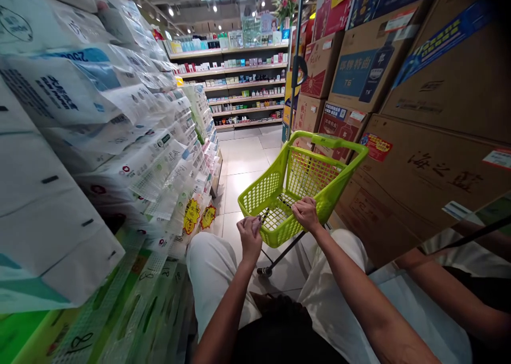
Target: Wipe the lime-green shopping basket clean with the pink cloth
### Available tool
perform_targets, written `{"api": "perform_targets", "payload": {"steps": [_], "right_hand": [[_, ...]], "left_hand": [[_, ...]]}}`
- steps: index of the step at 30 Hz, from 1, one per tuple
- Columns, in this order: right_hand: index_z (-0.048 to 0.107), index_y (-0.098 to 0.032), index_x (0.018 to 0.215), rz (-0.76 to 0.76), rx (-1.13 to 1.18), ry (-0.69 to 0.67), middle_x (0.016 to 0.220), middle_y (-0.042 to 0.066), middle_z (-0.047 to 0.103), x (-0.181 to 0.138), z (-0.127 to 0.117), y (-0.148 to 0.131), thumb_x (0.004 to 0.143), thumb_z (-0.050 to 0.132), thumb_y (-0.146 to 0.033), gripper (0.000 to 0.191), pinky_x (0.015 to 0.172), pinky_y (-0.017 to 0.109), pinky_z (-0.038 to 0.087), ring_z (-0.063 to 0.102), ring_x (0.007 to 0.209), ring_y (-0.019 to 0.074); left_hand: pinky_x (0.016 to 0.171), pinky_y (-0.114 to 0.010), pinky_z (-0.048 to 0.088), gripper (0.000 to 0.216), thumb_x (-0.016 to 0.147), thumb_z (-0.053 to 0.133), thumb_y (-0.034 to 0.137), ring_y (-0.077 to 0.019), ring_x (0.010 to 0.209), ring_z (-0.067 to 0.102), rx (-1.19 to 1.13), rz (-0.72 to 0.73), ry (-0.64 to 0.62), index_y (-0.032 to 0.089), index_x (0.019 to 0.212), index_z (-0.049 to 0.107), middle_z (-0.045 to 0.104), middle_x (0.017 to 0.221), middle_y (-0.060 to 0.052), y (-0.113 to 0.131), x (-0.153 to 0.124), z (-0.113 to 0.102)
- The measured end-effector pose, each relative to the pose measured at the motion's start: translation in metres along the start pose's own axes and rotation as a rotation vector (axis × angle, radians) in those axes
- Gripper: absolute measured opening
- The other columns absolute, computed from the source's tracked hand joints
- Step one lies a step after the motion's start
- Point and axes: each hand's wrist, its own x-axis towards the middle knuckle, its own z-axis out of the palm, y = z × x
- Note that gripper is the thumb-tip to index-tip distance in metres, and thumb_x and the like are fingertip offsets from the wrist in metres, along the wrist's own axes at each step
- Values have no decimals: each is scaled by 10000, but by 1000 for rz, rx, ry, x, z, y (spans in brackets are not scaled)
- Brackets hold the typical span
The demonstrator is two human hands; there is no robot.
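A lime-green shopping cart point(263, 189) with a perforated basket stands in front of me, tilted in the view. My right hand point(306, 214) is closed over the basket's near rim. At the near left corner, my left hand point(249, 235) has its fingers curled together against the cart. A small greyish-pink thing shows at those fingertips, too small to name. Inside the basket only the latticed floor and walls show. Below it, a dark metal leg ends in a caster wheel point(264, 271) near my feet.
Plastic-wrapped paper packs point(131, 162) are piled high along the left. Stacked cardboard cartons point(431, 178) line the right, close to the cart. A pale tiled floor point(243, 159) runs ahead to shelves of small boxed goods point(239, 79). A dark upright pole point(294, 82) rises beyond the cart.
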Motion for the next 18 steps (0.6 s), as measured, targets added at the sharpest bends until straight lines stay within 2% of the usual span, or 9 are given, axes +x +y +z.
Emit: {"api": "perform_targets", "payload": {"steps": [1, 3, 7, 9, 11, 16, 18], "right_hand": [[521, -223, 569, 3, 2, -4, 628, 0, 612, 0, -1, 1, 986, 514, -237, 417, 935, 385, 310, 513, 815, 189], [520, -224, 565, 11, 3, -12, 622, 0, 610, 0, -3, 2, 980, 516, -239, 415, 936, 385, 310, 509, 814, 190], [511, -224, 568, 8, -12, -22, 632, -1, 611, 1, -2, 0, 986, 506, -238, 418, 938, 380, 314, 506, 805, 185], [516, -225, 577, 2, -18, -13, 638, -2, 613, 2, 0, -1, 991, 505, -237, 415, 939, 380, 314, 509, 809, 186], [517, -225, 578, 5, -16, -2, 641, -2, 616, 1, 1, -2, 992, 508, -239, 414, 947, 383, 312, 509, 812, 187], [519, -222, 567, 25, 8, -7, 631, -2, 612, -1, -1, 2, 986, 509, -239, 419, 951, 386, 308, 522, 818, 186], [521, -223, 566, 30, 13, -9, 625, -2, 611, -2, -3, 4, 981, 510, -237, 415, 955, 384, 309, 526, 821, 186]], "left_hand": [[1084, -438, 496, 237, 910, 631, 177, -256, 1133, 560, 18, 18, -31, 229, 1131, 700, 527, 1144, -108, 2, 2, -2], [1079, -439, 493, 231, 879, 641, 141, -270, 1140, 542, 79, -14, -73, 217, 1084, 717, 530, 1130, -117, 3, 25, -5], [1087, -444, 464, 161, 877, 646, 172, -292, 1181, 516, 201, -247, -95, 197, 1023, 709, 537, 1145, -132, -5, 108, -12], [1081, -414, 456, 155, 887, 632, 187, -288, 1208, 506, 222, -337, -101, 201, 1028, 694, 545, 1128, -122, -9, 129, -15], [1068, -391, 458, 161, 896, 626, 212, -274, 1185, 521, 217, -361, -138, 208, 1046, 685, 544, 1119, -111, -11, 122, -19], [1031, -391, 491, 197, 902, 651, 310, -252, 1070, 572, 145, -247, -312, 226, 1072, 707, 545, 1072, -90, -8, 55, -31], [1043, -382, 491, 192, 875, 672, 272, -251, 1097, 567, 133, -181, -352, 231, 1056, 724, 554, 1066, -89, -4, 50, -32]]}}
